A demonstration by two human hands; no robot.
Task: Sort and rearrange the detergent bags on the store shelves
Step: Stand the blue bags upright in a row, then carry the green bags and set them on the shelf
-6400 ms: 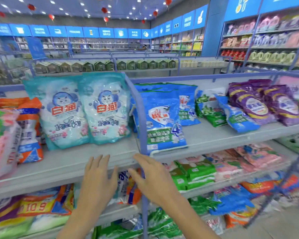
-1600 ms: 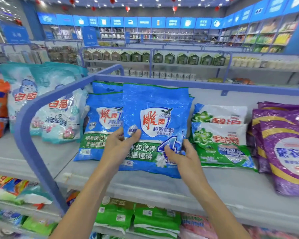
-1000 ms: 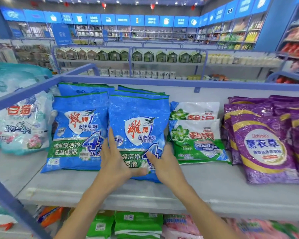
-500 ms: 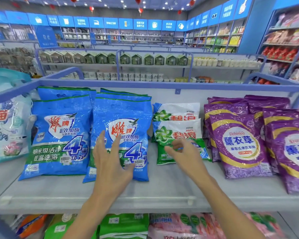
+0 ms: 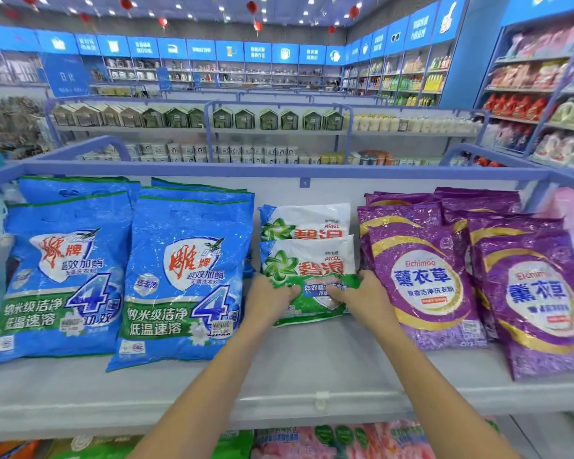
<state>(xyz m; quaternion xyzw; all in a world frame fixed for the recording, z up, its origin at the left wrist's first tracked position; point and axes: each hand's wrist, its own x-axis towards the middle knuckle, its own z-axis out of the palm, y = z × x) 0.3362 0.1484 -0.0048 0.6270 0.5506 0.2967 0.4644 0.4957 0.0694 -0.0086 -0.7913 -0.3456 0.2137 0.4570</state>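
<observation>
– While I have both hands on it, where exactly is that green bag [image 5: 307,276] sitting?

– Middle of the shelf [image 5: 312,366], leaning back against a second green bag [image 5: 307,220] of the same kind. My left hand [image 5: 269,298] has its fingers curled onto the lower left corner. My right hand [image 5: 362,296] grips the lower right, and the plastic is bunched under both grips.

– Why hold it so low?

– I reckon it's the only free part. The top half rests on the one behind, and holding both bottom corners lets me square it or slide it without it flopping. It looks soft and slack, so a one-handed grab would probably twist it.

– What's beside it?

– Blue bags [image 5: 183,276] on the left, the nearest just beside my left hand. Purple bags [image 5: 421,283] on the right, touching or nearly touching my right wrist; I cannot tell which. Both groups are taller and lean back the same way with labels facing out, so I take this as tidying the fronts.

– Room to move?

– Sideways, very little: the green pair fills the gap between blue and purple. Toward me there is bare shelf down to the front lip [image 5: 212,405], so pulling forward is the open route. The back rail [image 5: 212,168] and the panel under it stop everything behind. I'd watch the lip, since a bag dragged too far could tip onto the bags below [image 5: 328,440].
</observation>
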